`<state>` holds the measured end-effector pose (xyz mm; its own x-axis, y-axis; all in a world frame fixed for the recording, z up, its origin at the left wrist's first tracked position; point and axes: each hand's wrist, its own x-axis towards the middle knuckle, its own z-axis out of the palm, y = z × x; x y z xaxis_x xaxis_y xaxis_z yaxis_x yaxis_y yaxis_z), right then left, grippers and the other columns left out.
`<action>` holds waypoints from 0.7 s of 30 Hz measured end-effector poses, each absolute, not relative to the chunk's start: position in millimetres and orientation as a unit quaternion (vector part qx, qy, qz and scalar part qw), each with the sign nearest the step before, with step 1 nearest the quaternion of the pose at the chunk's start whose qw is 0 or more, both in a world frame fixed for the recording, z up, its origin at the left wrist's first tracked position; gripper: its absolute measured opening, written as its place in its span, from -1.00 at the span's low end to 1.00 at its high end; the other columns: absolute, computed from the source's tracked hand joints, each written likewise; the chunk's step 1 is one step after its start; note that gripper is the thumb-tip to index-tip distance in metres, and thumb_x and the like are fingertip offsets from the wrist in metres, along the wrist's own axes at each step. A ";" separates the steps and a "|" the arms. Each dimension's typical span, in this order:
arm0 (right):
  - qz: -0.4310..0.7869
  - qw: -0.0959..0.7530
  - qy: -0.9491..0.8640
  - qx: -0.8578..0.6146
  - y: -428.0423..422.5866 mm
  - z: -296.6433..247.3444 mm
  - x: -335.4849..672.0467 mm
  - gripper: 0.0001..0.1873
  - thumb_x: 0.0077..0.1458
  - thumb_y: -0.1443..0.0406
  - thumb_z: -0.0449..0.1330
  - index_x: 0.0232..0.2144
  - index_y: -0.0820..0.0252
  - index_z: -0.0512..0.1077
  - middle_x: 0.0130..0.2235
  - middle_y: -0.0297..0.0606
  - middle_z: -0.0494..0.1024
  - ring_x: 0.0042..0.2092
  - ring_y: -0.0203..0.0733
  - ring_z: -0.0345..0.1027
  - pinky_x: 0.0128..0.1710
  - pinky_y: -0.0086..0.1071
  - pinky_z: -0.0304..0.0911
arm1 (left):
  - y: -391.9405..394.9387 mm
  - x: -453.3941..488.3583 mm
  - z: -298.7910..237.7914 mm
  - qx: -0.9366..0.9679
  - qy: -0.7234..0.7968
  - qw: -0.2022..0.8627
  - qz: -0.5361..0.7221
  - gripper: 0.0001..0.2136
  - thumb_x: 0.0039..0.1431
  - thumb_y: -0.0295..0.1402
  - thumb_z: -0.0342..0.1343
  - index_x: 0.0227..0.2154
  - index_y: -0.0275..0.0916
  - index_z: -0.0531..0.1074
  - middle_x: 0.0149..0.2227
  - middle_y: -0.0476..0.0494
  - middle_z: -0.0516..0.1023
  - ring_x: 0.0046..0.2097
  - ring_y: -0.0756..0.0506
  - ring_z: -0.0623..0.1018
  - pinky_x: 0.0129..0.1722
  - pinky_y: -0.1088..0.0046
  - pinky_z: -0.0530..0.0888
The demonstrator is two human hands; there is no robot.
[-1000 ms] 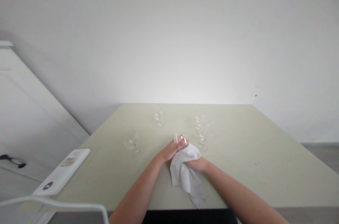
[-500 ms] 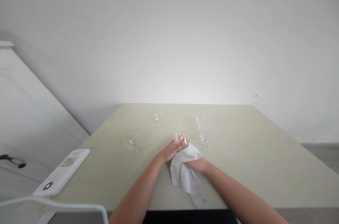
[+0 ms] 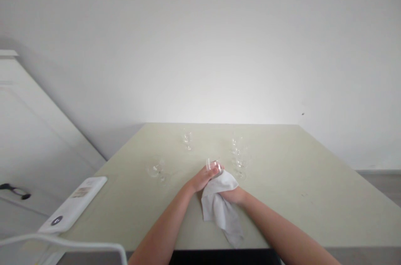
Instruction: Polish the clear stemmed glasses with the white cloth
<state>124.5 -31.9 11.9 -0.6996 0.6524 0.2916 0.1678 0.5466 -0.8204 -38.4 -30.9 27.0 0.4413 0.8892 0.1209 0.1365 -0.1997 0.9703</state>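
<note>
My left hand [image 3: 203, 177] is wrapped round the bowl of a clear glass [image 3: 212, 165], its thumb lying across the near side. A pale grey cloth [image 3: 219, 198] is in my right hand [image 3: 233, 194], pressed up against the lower part of that glass. The cloth covers most of my right fingers and hides the base of the glass; its loose end hangs down over the tabletop. Both hands meet above the middle of the table.
Several stemmed glasses [image 3: 240, 158] stand close together right of my hands. One glass [image 3: 188, 137] stands farther back, and another [image 3: 156, 167] is at the left on the table [image 3: 297, 198]. A white box-like object [image 3: 75, 204] lies at the left edge, beside a white cabinet [image 3: 37, 143].
Hardly anything differs. Both hands, the glass and the cloth keep the same place, and the view has shifted only very slightly.
</note>
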 end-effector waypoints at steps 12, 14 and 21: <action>0.484 0.312 -0.789 -0.213 -31.0 5.7 125.3 -0.59 0.17 0.14 -0.01 -0.05 0.07 0.51 -0.02 -0.17 0.58 0.15 -0.07 0.35 0.19 -0.24 0.25 | -31.3 -38.3 27.5 0.681 0.381 0.506 0.367 -0.35 0.12 0.26 -0.12 -0.13 -0.28 0.43 -0.21 -0.13 0.41 -0.17 -0.11 0.40 -0.05 0.32 0.33; 0.485 0.308 -0.789 -0.219 -30.1 5.4 124.7 -0.59 0.17 0.10 0.02 -0.06 0.06 0.51 -0.01 -0.16 0.57 0.16 -0.07 0.34 0.19 -0.24 0.24 | -31.3 -38.2 27.7 0.680 0.382 0.508 0.366 -0.34 0.12 0.26 -0.12 -0.13 -0.29 0.43 -0.21 -0.14 0.41 -0.17 -0.11 0.40 -0.05 0.32 0.33; 0.490 0.320 -0.784 -0.209 -30.2 7.0 124.2 -0.53 0.16 -0.02 0.01 -0.05 0.04 0.50 -0.01 -0.14 0.56 0.15 -0.05 0.34 0.17 -0.21 0.25 | -30.4 -38.6 25.3 0.683 0.378 0.505 0.370 -0.33 0.12 0.27 -0.13 -0.13 -0.28 0.43 -0.21 -0.13 0.42 -0.16 -0.12 0.40 -0.04 0.32 0.33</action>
